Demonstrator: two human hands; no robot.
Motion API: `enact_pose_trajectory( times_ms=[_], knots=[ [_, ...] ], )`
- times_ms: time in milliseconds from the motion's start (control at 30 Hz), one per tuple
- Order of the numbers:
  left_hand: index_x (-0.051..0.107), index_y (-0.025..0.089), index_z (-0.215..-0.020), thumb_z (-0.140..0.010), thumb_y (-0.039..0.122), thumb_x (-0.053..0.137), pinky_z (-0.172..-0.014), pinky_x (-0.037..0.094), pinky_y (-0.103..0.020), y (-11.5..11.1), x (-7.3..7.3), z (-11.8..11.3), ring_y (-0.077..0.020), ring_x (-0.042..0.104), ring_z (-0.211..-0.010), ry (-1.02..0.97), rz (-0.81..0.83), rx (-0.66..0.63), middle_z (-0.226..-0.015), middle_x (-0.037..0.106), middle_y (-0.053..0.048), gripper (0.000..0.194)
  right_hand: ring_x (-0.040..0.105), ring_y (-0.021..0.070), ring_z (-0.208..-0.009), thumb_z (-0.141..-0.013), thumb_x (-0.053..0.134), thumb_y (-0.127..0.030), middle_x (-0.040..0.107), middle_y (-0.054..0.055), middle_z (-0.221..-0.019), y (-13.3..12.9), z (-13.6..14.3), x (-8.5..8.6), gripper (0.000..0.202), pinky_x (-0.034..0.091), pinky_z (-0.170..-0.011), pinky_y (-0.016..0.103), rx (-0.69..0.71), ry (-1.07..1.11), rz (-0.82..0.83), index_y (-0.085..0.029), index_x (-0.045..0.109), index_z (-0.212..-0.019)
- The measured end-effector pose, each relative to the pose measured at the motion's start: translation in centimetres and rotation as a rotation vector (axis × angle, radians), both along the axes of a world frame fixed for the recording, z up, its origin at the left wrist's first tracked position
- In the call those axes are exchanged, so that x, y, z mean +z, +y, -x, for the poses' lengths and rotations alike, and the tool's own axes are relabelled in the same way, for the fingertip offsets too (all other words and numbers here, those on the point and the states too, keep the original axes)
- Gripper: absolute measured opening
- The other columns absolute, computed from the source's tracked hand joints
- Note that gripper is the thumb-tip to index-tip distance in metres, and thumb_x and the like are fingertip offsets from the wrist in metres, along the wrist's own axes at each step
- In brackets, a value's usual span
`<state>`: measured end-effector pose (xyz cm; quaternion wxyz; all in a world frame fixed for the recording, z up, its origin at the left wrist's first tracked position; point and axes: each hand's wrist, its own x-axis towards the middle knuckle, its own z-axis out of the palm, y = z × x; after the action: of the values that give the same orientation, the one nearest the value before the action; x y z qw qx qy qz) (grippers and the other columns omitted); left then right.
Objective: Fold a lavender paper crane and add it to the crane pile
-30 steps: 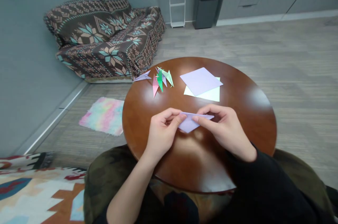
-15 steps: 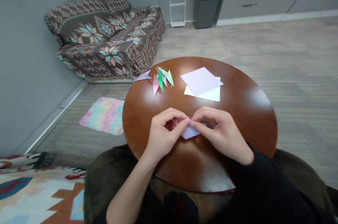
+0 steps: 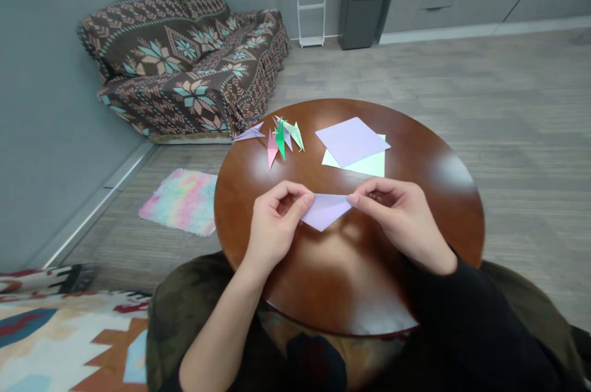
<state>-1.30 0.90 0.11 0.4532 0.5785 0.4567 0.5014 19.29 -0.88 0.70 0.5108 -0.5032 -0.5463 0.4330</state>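
Left hand (image 3: 277, 220): fingers clamped on one end of folded lilac paper piece (image 3: 325, 212) | Right hand (image 3: 399, 216): fingers clamped on opposite end | Paper piece: over middle of round brown wooden table (image 3: 429, 158) | Table far side: lilac square paper sheet (image 3: 352, 141) overlapping pale-green paper sheet (image 3: 373, 165) | Table far-left edge: multicoloured pointed folded-paper figures (image 3: 280, 141)

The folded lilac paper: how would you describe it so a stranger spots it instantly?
Find the round brown table, then the left hand and right hand over it. The folded lilac paper spans the gap between them, pinched at both ends. Unlike the flat lilac sheet farther back, it is smaller and hand-held.
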Motion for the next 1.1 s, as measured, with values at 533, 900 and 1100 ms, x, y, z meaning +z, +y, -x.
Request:
enact_pose_trajectory(
  times_ms=[533, 900, 1100],
  knots=[
    [0.068, 0.015, -0.096, -0.075, 0.03, 0.083, -0.078, 0.058, -0.03, -0.6, -0.6, -0.9, -0.0196, 0.07, -0.084, -0.098, 0.211, -0.287, -0.09, 0.073, -0.006, 0.03, 0.064, 0.0181, -0.081, -0.085, 0.076, -0.025, 0.07, 0.003, -0.089, -0.7, 1.2, -0.8, 0.012, 0.052, -0.076, 0.031, 0.094, -0.052, -0.148, -0.02, 0.067, -0.089],
    [0.068, 0.018, -0.097, -0.079, 0.029, 0.08, -0.063, 0.058, -0.023, -0.6, -0.2, 0.3, -0.0141, 0.067, -0.068, -0.1, -0.013, -0.133, -0.084, 0.07, -0.003, 0.024, 0.064, 0.0196, -0.08, -0.088, 0.072, -0.028, 0.073, 0.004, -0.091, -0.9, 1.2, -0.5, 0.009, 0.051, -0.074, 0.032, 0.097, -0.162, -0.192, -0.021, 0.072, -0.093],
    [0.069, 0.016, -0.086, -0.074, 0.025, 0.085, -0.06, 0.058, -0.022, -0.7, 0.0, 0.2, -0.0119, 0.067, -0.062, -0.122, -0.032, -0.097, -0.079, 0.07, -0.001, 0.022, 0.067, 0.0201, -0.086, -0.087, 0.075, -0.027, 0.073, 0.004, -0.095, -0.9, 1.3, -0.4, 0.013, 0.053, -0.076, 0.031, 0.122, -0.139, -0.192, -0.022, 0.07, -0.098]
  ],
)
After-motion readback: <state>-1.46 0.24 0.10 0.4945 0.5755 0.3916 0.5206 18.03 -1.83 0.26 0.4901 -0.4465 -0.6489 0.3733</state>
